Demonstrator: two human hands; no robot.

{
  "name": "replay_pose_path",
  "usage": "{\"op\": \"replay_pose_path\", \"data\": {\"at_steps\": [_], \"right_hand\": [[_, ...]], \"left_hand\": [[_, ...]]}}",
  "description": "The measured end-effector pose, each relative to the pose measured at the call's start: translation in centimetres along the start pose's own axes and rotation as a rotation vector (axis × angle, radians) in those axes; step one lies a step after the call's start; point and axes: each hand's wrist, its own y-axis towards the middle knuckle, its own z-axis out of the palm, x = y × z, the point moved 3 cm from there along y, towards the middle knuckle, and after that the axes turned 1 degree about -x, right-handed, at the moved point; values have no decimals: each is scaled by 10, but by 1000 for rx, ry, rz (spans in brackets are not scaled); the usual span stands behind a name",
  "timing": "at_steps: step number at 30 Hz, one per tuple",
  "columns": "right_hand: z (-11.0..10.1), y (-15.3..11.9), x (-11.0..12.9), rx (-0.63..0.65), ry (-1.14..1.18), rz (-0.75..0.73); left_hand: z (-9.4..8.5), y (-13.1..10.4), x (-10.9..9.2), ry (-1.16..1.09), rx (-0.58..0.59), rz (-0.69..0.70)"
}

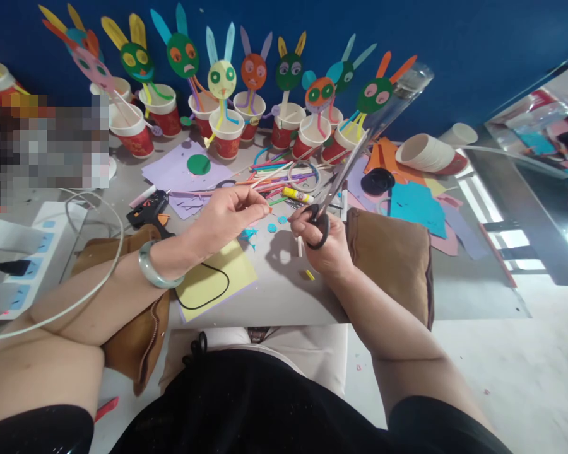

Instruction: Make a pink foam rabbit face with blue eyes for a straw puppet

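Currently, black-handled scissors (327, 228) in right-hand fingers (300, 217).

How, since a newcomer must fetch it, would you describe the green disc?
Find the cups along the blue wall. Just in front, left of the coloured stick pile, lies purple paper bearing the green disc: plain, unlike the green faces behind.

Scissors (327, 229): one; blue discs (271, 227): two

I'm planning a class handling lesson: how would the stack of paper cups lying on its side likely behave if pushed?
Lying sideways, the stack of paper cups would probably roll on its round rims. It looks thin-walled, so likely light. The cups are nested, so some might slide apart.
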Motion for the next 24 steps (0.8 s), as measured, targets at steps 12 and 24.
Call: {"op": "replay_pose_path", "data": {"at_steps": [12,24], "right_hand": [[-3,3,0,-44,5,-56],[8,-2,-2,59,-96,6]], "left_hand": [[-2,2,-10,-74,-71,-2],[0,3,1,84,88,-51]]}}
